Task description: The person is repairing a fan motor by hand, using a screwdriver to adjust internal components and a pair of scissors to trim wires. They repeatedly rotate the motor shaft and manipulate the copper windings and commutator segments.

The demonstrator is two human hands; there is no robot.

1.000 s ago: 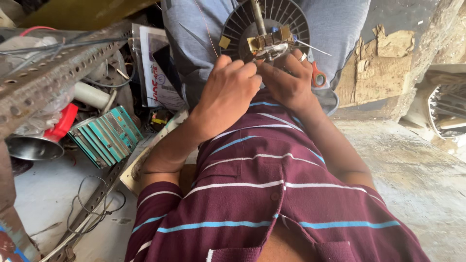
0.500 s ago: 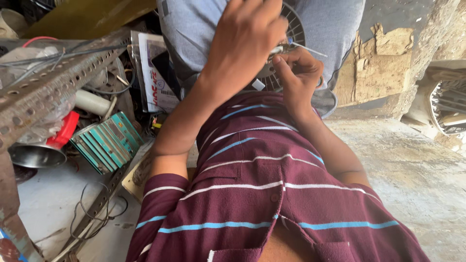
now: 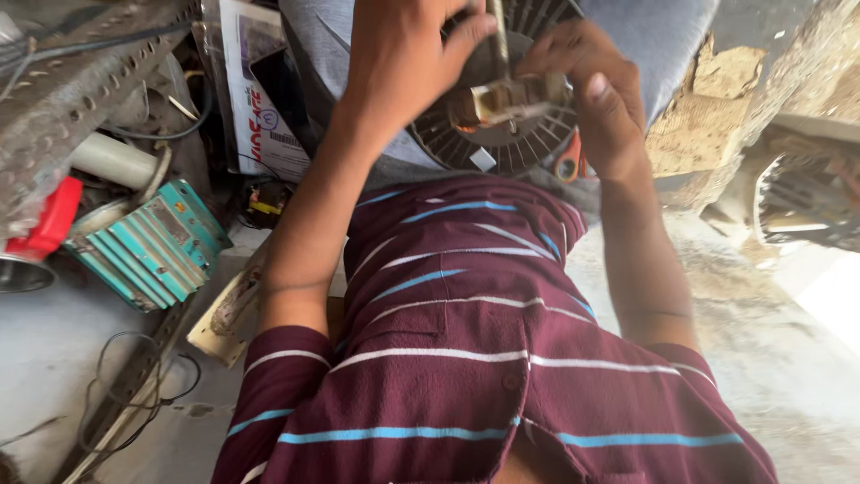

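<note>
Left hand (image 3: 403,63) fingers pinching the shaft (image 3: 497,40), right hand (image 3: 596,90) fingers gripping the motor core (image 3: 515,99) — between both.

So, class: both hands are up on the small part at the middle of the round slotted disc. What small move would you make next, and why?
Probably steady the small coil part with the right hand before the left hand works the thin rod. The part sits at the centre of the slotted disc, raised off any surface, and both hands pinch close around it, so a firm brace seems wise.
</note>
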